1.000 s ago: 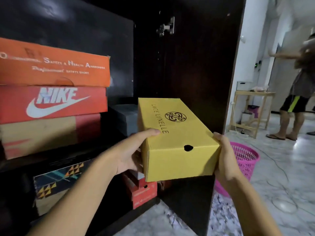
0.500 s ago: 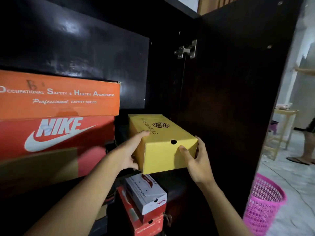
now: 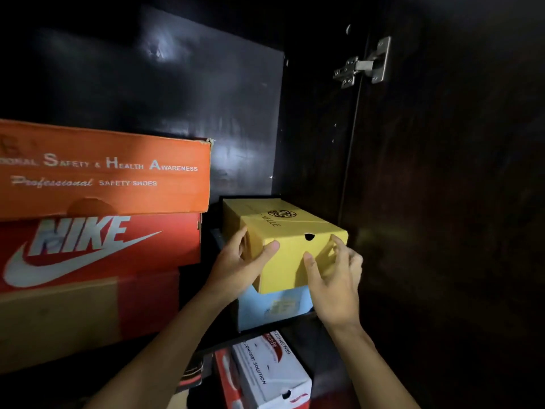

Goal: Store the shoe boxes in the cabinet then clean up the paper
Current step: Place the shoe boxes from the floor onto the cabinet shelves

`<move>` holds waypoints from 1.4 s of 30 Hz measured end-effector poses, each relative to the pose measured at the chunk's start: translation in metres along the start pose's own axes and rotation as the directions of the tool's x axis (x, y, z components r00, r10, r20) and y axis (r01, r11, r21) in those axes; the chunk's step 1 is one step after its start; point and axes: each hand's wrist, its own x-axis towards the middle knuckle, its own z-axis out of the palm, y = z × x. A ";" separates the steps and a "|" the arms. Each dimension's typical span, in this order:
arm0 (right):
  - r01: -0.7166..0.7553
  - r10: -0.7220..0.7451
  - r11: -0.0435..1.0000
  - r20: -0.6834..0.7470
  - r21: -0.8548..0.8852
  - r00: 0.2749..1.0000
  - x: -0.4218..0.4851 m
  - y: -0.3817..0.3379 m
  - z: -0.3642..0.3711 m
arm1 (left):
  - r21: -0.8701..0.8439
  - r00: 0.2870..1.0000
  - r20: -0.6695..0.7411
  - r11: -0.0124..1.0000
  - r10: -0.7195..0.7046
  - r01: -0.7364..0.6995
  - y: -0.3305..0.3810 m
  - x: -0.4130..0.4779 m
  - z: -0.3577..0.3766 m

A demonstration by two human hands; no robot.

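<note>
A yellow shoe box (image 3: 287, 228) with a black round logo rests on a light blue box (image 3: 274, 308) inside the dark cabinet (image 3: 177, 93). My left hand (image 3: 239, 264) grips its front left corner, thumb on the front face. My right hand (image 3: 336, 284) holds the front right corner, thumb on the front face and fingers spread around the side. No paper is in view.
To the left stands a stack: an orange safety-shoes box (image 3: 103, 172), a red Nike box (image 3: 97, 243) and a tan box (image 3: 59, 314). Below the shelf sits a white box (image 3: 271, 373) over a red one. The open cabinet door (image 3: 442, 202) with its hinge (image 3: 362, 64) is at right.
Both hands have carried the yellow box forward from outside the cabinet into it and set it down on the light blue box. My view has moved in closer; the room is out of sight.
</note>
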 end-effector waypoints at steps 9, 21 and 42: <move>0.029 -0.010 0.995 0.194 -0.096 0.981 0.026 0.007 0.023 | 0.040 0.999 -0.040 0.999 -0.013 0.014 -0.011 0.051 0.001; 0.011 0.032 0.960 0.147 -0.281 0.989 -0.090 0.011 -0.068 | 0.040 0.968 -0.227 0.995 0.103 -0.096 -0.027 -0.026 0.044; -0.806 0.713 0.420 -0.397 -0.417 0.577 -0.542 0.123 -0.326 | 0.223 0.432 0.839 0.933 -0.331 0.282 -0.131 -0.470 0.252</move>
